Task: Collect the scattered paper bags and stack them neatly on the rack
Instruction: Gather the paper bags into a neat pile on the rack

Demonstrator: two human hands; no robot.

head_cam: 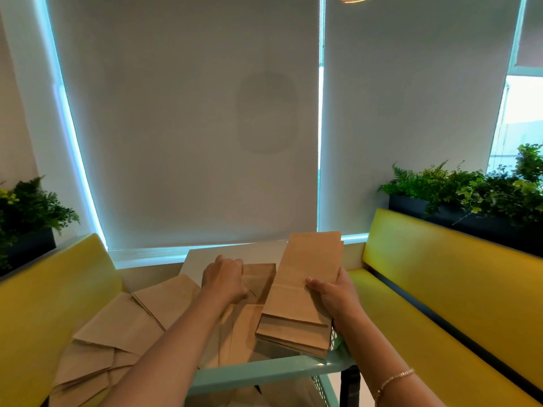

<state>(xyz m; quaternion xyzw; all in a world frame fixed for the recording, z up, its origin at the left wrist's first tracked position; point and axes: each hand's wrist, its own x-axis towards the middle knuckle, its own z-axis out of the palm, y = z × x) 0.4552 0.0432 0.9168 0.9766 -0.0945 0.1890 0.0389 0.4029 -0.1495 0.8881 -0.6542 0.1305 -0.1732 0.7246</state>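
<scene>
My right grip (335,292) pinches the bag stack (299,292) square above the rack (264,374); my left grip (224,279) curls onto a loose bag (260,279), gathering it.

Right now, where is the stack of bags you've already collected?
In the head view, the stack of bags is right of centre, held by the right hand above the green rack, beside the left hand.

Café/diner booth: yellow benches (440,277) both sides of a table (235,254), planters (470,212) behind, blinds (188,127) down over windows.
</scene>
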